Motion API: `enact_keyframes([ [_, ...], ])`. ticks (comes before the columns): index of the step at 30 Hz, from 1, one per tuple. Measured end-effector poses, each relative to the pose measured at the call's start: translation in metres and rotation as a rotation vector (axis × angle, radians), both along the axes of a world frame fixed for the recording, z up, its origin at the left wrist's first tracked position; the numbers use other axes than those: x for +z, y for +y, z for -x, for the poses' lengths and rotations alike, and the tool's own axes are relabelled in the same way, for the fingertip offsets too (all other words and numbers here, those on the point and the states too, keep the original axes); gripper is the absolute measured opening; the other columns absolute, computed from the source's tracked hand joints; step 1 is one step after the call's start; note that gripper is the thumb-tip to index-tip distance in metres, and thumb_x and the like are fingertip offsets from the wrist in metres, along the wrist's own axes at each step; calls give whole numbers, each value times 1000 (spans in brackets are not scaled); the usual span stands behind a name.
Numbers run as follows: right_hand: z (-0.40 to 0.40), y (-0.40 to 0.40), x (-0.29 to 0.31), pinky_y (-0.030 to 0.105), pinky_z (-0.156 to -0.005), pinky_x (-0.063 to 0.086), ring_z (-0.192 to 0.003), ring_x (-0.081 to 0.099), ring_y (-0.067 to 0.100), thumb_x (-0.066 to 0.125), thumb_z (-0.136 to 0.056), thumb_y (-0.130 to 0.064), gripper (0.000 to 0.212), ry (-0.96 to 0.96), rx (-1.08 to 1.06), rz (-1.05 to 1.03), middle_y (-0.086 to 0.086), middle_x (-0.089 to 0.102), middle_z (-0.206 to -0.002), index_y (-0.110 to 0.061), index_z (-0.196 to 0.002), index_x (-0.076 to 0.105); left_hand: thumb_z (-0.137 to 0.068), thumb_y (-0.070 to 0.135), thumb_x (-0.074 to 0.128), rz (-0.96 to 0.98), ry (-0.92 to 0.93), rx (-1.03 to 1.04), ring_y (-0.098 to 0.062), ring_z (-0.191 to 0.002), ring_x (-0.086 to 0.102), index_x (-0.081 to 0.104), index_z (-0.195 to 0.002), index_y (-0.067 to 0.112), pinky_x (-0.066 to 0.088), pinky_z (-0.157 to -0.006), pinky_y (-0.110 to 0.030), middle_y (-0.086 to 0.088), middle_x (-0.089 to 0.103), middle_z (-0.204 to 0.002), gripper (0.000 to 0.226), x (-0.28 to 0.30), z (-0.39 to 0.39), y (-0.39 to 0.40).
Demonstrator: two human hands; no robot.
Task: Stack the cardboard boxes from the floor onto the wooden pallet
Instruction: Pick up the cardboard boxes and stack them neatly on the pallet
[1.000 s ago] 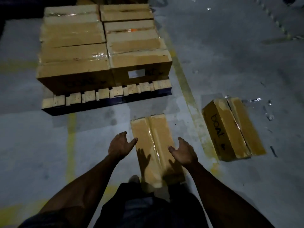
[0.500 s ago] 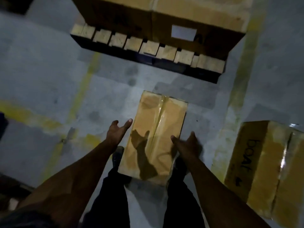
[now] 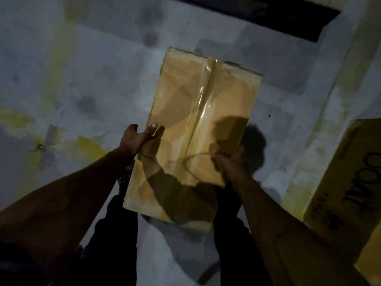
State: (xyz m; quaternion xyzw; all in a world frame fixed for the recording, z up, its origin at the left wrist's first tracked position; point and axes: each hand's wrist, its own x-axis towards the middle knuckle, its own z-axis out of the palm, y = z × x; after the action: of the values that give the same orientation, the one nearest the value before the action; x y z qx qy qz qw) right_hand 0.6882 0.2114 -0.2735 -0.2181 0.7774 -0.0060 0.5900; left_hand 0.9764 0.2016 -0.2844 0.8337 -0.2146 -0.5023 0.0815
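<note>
Right now the grey concrete floor [image 3: 82,83] with its worn yellow paint lines spreads under both my arms, and the dark edge of the wooden pallet [image 3: 268,19] shows well beyond my fingertips, at the far end of the box I am reaching for. Off past my right forearm lies a second brown cardboard box with black lettering [image 3: 350,193], which I judge comes after this one. Between my hands sits the long tan cardboard box sealed with clear tape down its middle [image 3: 198,124], flat on the floor as far as I can tell, its near end between my feet. My left hand [image 3: 136,139] is spread against its left long edge, fingers fairly straight and the thumb on the top face. My right hand [image 3: 228,162] is at the right long edge with the thumb hooked over the top; the fingers seem to curl down the side, though shadow hides them. To lift well, I would slide both sets of fingers lower, under the bottom edges, keep the grips level opposite each other, and rise with the legs so the box stays flat on its way ahead to the pallet.
</note>
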Motion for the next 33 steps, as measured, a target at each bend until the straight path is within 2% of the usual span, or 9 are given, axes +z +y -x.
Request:
enact_keyframes([
  [2, -4, 3, -10, 48, -108, 35, -137, 38, 33, 76, -72, -64, 115, 5, -25, 22, 6, 35, -154, -27, -158, 9, -44, 94, 70, -26, 26, 0, -33, -118, 63, 47, -141, 2, 50, -103, -51, -18, 58, -139, 135, -23, -9, 6],
  [5, -6, 7, -23, 43, -106, 33, -135, 41, 31, 79, -80, -45, 98, 50, -61, 45, 4, 43, -148, -21, -155, 21, -56, 89, 68, -45, 44, -70, -29, -105, 66, 63, -127, 8, 55, -89, -40, -11, 68, -118, 108, -27, -2, 7],
  [7, -6, 12, -28, 42, -108, 31, -136, 40, 32, 79, -82, -40, 93, 69, -72, 25, 4, 44, -145, -20, -153, 24, -63, 82, 69, -36, 64, -63, -27, -104, 65, 65, -127, 12, 52, -84, -35, -6, 68, -118, 95, -28, 7, 7],
  [11, -11, 20, -31, 43, -112, 29, -138, 36, 34, 78, -82, -41, 101, 90, -101, -18, 10, 39, -151, -17, -156, 14, -79, 59, 74, -7, 57, 4, -25, -99, 60, 66, -116, 18, 48, -85, -33, -2, 63, -110, 56, -37, 12, 8],
  [15, -24, 22, -31, 50, -112, 35, -135, 41, 35, 83, -76, -39, 108, 104, -140, 30, 12, 42, -150, -17, -157, 14, -80, 55, 75, 8, 43, 18, -26, -98, 62, 68, -98, 20, 50, -86, -34, -5, 66, -105, 40, -35, 8, 6],
  [19, -35, 12, -19, 45, -112, 37, -136, 42, 34, 81, -80, -36, 105, 93, -102, 64, 11, 41, -151, -16, -157, 13, -74, 57, 80, 21, 31, 40, -26, -99, 65, 71, -102, 17, 55, -91, -38, -6, 70, -108, 48, -23, -6, 5],
  [22, -50, -1, 3, 46, -110, 39, -135, 42, 34, 80, -80, -41, 104, 99, -50, 119, 9, 41, -150, -19, -157, 15, -75, 58, 79, 37, -26, 3, -26, -85, 69, 71, -79, 15, 58, -89, -44, -10, 74, -90, 45, -2, -23, 1],
  [25, -67, -16, 44, 44, -106, 42, -130, 48, 31, 77, -83, -43, 89, 108, 33, 222, 6, 48, -143, -18, -153, 28, -78, 58, 77, 77, -76, -17, -25, -67, 67, 67, -61, 10, 56, -79, -40, -9, 70, -67, 51, 35, -40, -9],
  [33, -140, -57, 193, 41, -95, 48, -117, 56, 33, 72, -82, -56, 81, 178, 210, 411, 7, 53, -129, -15, -140, 33, -62, 91, 60, 135, -235, -79, -30, -66, 68, 69, -73, 1, 56, -71, -40, -15, 69, -68, 91, 192, -119, -37],
])
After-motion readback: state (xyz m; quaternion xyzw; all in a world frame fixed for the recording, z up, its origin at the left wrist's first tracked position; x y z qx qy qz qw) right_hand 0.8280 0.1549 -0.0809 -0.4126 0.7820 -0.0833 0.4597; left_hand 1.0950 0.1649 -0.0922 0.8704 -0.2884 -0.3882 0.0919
